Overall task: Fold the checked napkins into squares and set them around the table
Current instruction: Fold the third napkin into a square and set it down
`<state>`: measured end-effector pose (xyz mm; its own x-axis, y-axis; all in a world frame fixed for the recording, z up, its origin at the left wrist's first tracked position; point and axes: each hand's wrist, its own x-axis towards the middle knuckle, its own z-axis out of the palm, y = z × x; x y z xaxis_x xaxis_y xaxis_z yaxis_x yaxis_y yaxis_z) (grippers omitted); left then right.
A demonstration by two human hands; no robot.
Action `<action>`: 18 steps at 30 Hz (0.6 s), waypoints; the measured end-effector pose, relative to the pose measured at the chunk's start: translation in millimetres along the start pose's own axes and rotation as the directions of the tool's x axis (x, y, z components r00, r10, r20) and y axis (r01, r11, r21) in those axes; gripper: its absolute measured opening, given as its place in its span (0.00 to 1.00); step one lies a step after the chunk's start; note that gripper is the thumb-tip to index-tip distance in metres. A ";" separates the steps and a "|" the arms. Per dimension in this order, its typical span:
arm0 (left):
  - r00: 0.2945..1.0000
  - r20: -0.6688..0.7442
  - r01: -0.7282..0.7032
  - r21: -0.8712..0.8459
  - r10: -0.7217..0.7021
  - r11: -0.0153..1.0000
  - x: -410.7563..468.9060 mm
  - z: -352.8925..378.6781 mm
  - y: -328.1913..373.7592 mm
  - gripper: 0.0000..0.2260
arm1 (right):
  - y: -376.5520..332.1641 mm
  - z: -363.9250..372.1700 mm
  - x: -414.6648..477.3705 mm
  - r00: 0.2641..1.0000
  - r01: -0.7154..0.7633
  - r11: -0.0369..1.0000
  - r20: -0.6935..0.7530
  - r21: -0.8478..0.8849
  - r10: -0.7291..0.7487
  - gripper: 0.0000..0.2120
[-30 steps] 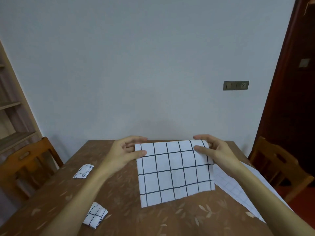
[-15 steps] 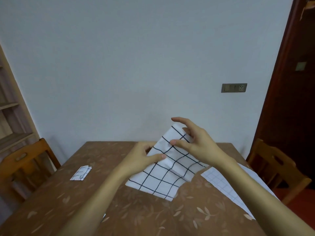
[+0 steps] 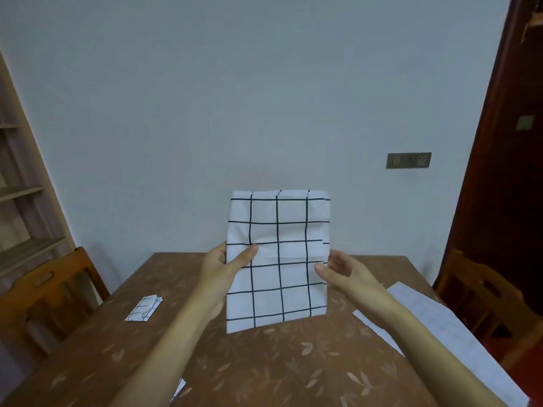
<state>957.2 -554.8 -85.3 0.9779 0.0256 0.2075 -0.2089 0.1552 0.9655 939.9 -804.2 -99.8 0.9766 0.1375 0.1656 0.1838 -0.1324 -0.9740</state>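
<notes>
Napkin (image 3: 279, 259): held upright at centre frame, above table (image 3: 293, 362).
Left hand (image 3: 226, 268): thumb pinching napkin's left edge.
Right hand (image 3: 343, 271): open-fingered at right edge; grip undeterminable.
Folded napkin (image 3: 144, 308): lower left, on table.

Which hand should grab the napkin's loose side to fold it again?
Probably the right hand: it hangs open beside the checked napkin, at its right edge. The left hand is busy pinching the left edge.

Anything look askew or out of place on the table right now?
Slightly: the folded napkin near the left chair lies skewed to the table edge, its layers fanned unevenly. Nothing looks spilled or damaged.
</notes>
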 end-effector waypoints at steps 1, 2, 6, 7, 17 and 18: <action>1.000 -0.009 -0.002 -0.003 0.002 1.000 0.1 0.7 -2.3 0.07 | 0.4 2.6 -0.2 1.000 -0.003 1.000 0.018 0.022 0.002 0.08; 1.000 -0.016 -0.010 0.000 0.010 1.000 0.2 1.3 -4.8 0.08 | -0.9 6.0 -0.7 0.999 -0.001 0.999 0.038 0.038 0.000 0.07; 0.992 -0.046 -0.110 0.124 0.116 0.986 -1.1 11.5 -16.4 0.12 | -1.1 18.9 3.5 0.999 0.038 0.998 0.012 0.044 -0.038 0.15; 0.987 -0.063 -0.139 0.153 0.150 0.978 -1.6 15.9 -19.4 0.13 | 0.0 22.1 4.8 0.998 0.058 0.998 0.005 0.024 -0.058 0.15; 0.952 -0.049 -0.272 0.312 0.301 0.910 -2.6 20.5 -22.3 0.05 | 1.3 22.6 11.3 0.954 0.216 0.976 -0.208 -0.022 -0.216 0.05; 0.942 -0.070 -0.290 0.319 0.327 0.903 -3.1 21.0 -21.6 0.05 | 0.7 22.9 12.0 0.947 0.235 0.971 -0.219 -0.034 -0.236 0.04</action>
<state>958.5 -579.0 -103.5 0.8536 0.1445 0.5005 -0.4743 -0.1820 0.8614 949.2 -780.2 -102.0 0.9055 -0.0534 0.4209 0.4116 -0.1300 -0.9020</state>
